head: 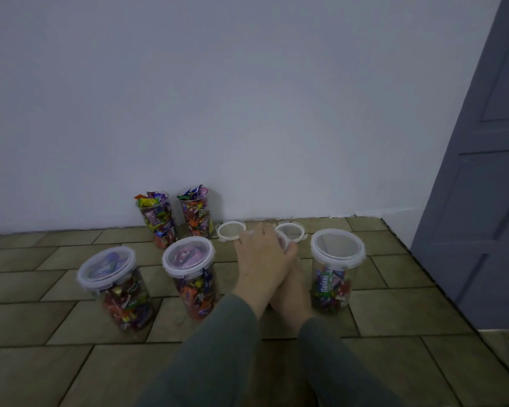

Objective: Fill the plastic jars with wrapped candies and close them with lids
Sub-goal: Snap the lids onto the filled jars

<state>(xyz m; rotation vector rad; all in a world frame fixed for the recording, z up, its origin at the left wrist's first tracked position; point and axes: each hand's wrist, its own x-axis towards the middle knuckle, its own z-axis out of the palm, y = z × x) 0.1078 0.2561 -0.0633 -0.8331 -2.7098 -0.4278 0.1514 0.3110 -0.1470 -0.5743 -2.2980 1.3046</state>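
Plain pale wall [218,98] filling the upper view, tiled floor [394,312] of brownish rectangular tiles in a staggered pattern with dark joints, grey panelled door [488,177] at far right, its lower edge meeting the floor.

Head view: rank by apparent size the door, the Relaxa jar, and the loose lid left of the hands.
1. Door, by far the largest.
2. Relaxa jar.
3. Loose lid, smallest. It lies farther from the camera than the jar, which shrinks it somewhat, but the order looks safe.
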